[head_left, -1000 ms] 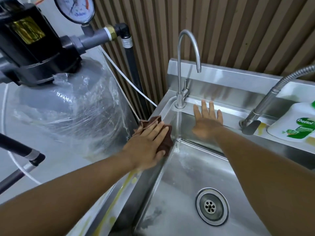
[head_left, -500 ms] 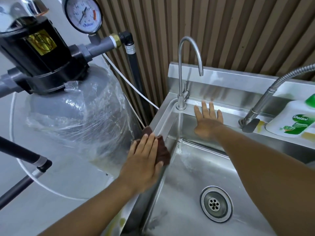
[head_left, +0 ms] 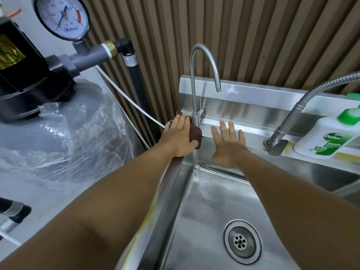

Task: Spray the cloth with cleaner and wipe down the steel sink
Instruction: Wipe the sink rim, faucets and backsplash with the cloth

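Soft, limp brown cloth (head_left: 195,134) is pinned to the rim of the steel sink (head_left: 210,211) under the flat left hand (head_left: 178,136); right hand (head_left: 228,145) is rested open, empty. Probably best kept bunched under the palm.

Two hands (head_left: 178,137) (head_left: 228,146), one cloth (head_left: 196,134), one sink (head_left: 204,211), two taps (head_left: 194,78) (head_left: 288,121), one bottle (head_left: 327,142)

Item 1: pump bottle (head_left: 327,141), white with green label, on the back ledge of the sink (head_left: 214,201) at its right edge. Brand "Dettol" in white on a green badge; the smaller print below is too fine to read.

Item 2: pressure gauge (head_left: 62,16), top left. Dial marked "Deluxe" in blue script; the scale numerals are too blurred to read.

Item 3: gold label (head_left: 9,53) on the black valve head. Illegible.
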Tool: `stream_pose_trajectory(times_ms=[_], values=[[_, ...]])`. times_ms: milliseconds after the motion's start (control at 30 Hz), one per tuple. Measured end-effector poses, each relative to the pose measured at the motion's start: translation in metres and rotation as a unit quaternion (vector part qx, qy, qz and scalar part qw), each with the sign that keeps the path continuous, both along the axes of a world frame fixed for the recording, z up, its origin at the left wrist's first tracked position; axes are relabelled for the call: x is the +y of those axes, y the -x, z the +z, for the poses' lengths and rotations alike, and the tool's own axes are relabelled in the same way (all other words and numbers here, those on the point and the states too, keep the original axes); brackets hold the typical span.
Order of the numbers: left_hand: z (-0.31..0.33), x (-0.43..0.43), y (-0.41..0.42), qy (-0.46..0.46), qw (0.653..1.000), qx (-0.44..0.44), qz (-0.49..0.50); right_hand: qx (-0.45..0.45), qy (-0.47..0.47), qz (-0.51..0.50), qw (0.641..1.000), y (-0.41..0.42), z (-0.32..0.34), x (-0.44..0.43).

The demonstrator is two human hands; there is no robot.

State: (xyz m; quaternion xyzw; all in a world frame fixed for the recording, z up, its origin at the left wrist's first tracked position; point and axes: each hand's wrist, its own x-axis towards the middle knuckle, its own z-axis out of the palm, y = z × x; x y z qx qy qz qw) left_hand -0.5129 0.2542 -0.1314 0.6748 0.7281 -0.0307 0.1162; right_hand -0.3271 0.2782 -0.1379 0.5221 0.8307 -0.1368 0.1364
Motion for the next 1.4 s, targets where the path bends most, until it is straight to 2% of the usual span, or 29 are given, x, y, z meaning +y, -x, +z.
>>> stream_pose_trajectory(times_ms=[167, 300, 533, 667, 767, 967, 1033, 1133, 1233, 1333, 1400], values=[[0.005, 0.011, 0.003, 0.004, 1.000, -0.029, -0.003, -0.007, 0.001, 0.001, 1.000, 0.000, -0.001, 0.000], [0.000, -0.010, 0.001, -0.007, 1.000, 0.003, -0.017, -0.007, -0.001, -0.001, 1.000, 0.000, 0.000, -0.001], [-0.005, -0.114, -0.003, -0.023, 0.998, 0.051, -0.021, 0.001, -0.005, -0.001, 1.000, -0.001, 0.001, -0.003], [-0.007, -0.183, -0.008, -0.021, 1.000, 0.016, 0.014, 0.007, 0.006, 0.004, 1.000, -0.003, 0.003, -0.003], [-0.012, -0.219, -0.008, -0.058, 0.997, 0.041, 0.011, 0.020, 0.015, 0.002, 1.000, -0.004, 0.005, -0.003], [-0.011, -0.193, -0.016, -0.032, 0.997, 0.061, 0.032, 0.064, 0.056, -0.014, 0.996, -0.008, 0.014, -0.001], [-0.005, -0.171, -0.016, -0.020, 0.998, 0.040, 0.033, 0.115, 0.080, -0.037, 0.989, -0.007, 0.019, -0.014], [0.006, -0.144, -0.012, 0.006, 0.999, -0.010, 0.033, 0.253, 0.082, -0.101, 0.959, -0.001, 0.021, -0.058], [0.014, -0.139, 0.002, 0.004, 0.999, -0.043, 0.004, 0.406, 0.096, -0.177, 0.892, 0.013, 0.022, -0.119], [0.022, -0.153, 0.019, -0.020, 0.997, -0.075, -0.017, 0.457, 0.179, -0.199, 0.848, 0.041, 0.017, -0.166], [0.025, -0.168, 0.027, -0.002, 0.997, -0.038, -0.069, 0.472, 0.242, -0.226, 0.817, 0.060, 0.015, -0.179]])
